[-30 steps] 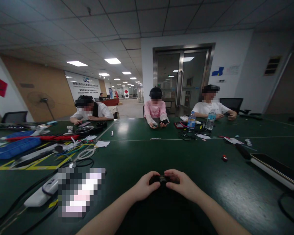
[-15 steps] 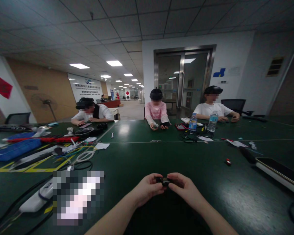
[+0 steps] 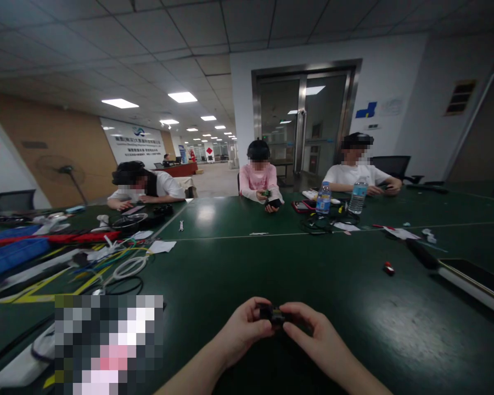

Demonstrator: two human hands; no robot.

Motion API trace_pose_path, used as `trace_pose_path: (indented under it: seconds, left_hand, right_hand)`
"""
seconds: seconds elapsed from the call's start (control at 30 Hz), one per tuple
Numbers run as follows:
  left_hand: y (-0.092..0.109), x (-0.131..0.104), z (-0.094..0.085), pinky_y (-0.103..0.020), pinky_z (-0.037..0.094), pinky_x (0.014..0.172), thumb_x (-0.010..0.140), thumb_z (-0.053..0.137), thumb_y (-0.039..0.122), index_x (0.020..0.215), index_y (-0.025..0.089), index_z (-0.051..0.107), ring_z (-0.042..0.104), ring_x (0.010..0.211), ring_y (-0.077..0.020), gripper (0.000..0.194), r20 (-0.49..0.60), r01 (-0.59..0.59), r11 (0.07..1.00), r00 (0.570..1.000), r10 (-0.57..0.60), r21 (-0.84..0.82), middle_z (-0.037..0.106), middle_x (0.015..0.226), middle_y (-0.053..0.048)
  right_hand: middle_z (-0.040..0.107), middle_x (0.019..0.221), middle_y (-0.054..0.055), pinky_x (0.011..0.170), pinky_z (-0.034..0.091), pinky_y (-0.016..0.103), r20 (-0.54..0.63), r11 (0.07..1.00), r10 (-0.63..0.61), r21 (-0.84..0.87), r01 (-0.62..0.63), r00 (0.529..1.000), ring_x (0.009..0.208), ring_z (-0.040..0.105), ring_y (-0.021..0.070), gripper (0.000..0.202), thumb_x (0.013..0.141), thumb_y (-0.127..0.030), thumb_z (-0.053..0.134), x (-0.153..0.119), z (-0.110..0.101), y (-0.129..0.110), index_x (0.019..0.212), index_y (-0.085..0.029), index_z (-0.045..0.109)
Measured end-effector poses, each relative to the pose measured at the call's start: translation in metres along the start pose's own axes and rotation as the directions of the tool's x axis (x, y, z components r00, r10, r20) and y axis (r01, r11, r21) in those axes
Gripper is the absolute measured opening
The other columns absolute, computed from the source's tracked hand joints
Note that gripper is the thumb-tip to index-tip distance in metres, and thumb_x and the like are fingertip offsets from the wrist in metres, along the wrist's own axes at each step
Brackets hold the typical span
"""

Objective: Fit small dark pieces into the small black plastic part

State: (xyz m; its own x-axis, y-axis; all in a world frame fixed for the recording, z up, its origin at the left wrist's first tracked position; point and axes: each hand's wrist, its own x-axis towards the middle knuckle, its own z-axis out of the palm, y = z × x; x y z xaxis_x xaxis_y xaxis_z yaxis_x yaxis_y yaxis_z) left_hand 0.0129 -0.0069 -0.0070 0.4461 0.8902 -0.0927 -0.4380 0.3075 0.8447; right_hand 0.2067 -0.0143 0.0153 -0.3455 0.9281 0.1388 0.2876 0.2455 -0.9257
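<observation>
Between my two hands is a small dark object (image 3: 276,314), black with a brownish patch; its kind is too small to make out. My left hand (image 3: 247,328) pinches its left end between thumb and fingers. At its right end, the thumb and fingers of my right hand (image 3: 308,328) close on it too. Both hands are just above the dark green table (image 3: 230,274), close to my body. A small red and silver item (image 3: 389,267) lies on the table to the right, apart from my hands.
A white power strip (image 3: 24,356), cables (image 3: 129,267) and blue trays (image 3: 14,258) crowd the left. Right is a flat black-topped device (image 3: 477,282). Water bottles (image 3: 358,196) stand across the table, where several people sit; one person's hand (image 3: 271,204) holds a dark item.
The view has shifted slightly, so the table things on the left sit further left. My hands keep hold of the small object. The person opposite has raised one hand.
</observation>
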Motion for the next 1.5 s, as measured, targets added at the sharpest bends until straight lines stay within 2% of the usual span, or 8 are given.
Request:
trace_pose_path:
  seconds: [0.23,0.43,0.63,1.2,1.33,1.5]
  left_hand:
    - [0.000,0.000,0.000,-0.027,0.046,0.076,0.053,0.083,0.012,0.099,0.015,0.059,0.064,0.079,-0.0141,0.052,0.013,0.004,0.999,1.000,-0.005,0.044,0.066,0.092,-0.005]
    - [-0.003,0.001,-0.002,-0.030,0.047,0.074,0.058,0.083,0.020,0.099,0.013,0.056,0.065,0.077,-0.0172,0.049,0.042,-0.004,0.999,0.999,0.001,0.051,0.065,0.090,-0.008]
    - [-0.003,0.001,-0.001,-0.028,0.048,0.071,0.059,0.082,0.021,0.100,0.011,0.055,0.066,0.074,-0.0165,0.050,0.048,-0.007,0.999,0.999,0.004,0.053,0.065,0.088,-0.008]
    - [-0.001,-0.001,0.001,-0.030,0.046,0.075,0.060,0.080,0.018,0.101,0.011,0.058,0.065,0.077,-0.0169,0.047,0.045,-0.001,0.997,0.999,-0.002,0.077,0.065,0.092,-0.009]
    - [0.001,-0.001,0.002,-0.029,0.046,0.075,0.061,0.079,0.017,0.105,0.013,0.056,0.064,0.078,-0.0165,0.050,0.046,0.005,0.996,0.999,-0.010,0.092,0.064,0.093,-0.008]
    - [0.000,0.000,0.003,-0.028,0.046,0.072,0.060,0.080,0.016,0.103,0.013,0.057,0.064,0.077,-0.0154,0.049,0.052,-0.008,0.995,0.999,0.002,0.101,0.065,0.091,-0.007]
  right_hand:
    - [0.065,0.104,0.005,0.089,0.047,0.038,0.015,1.000,0.004,0.008,-0.004,1.000,0.099,0.060,0.0237,0.024,0.078,-0.032,0.058,-0.002,0.000,-0.003,0.100,-0.024,0.065]
    - [0.064,0.103,0.005,0.082,0.050,0.035,0.052,0.998,-0.001,0.059,-0.002,0.999,0.091,0.062,0.0221,0.025,0.079,-0.033,0.059,-0.001,-0.001,0.001,0.101,-0.023,0.064]
    - [0.064,0.100,0.005,0.080,0.050,0.036,0.049,0.997,0.004,0.078,-0.007,0.999,0.088,0.062,0.0217,0.024,0.079,-0.034,0.059,-0.001,0.000,0.001,0.100,-0.023,0.064]
    - [0.062,0.104,0.004,0.078,0.048,0.034,0.064,0.999,-0.005,-0.036,0.008,0.998,0.089,0.059,0.0208,0.024,0.080,-0.030,0.057,-0.005,-0.003,-0.010,0.103,-0.025,0.061]
    - [0.062,0.106,0.005,0.078,0.049,0.035,0.073,1.000,0.021,-0.012,-0.020,0.997,0.087,0.060,0.0213,0.029,0.080,-0.034,0.057,-0.005,-0.001,-0.010,0.107,-0.026,0.060]
    - [0.063,0.104,0.004,0.078,0.049,0.034,0.107,0.997,0.030,0.073,-0.038,0.994,0.087,0.062,0.0206,0.025,0.081,-0.032,0.056,-0.004,0.002,-0.010,0.104,-0.025,0.061]
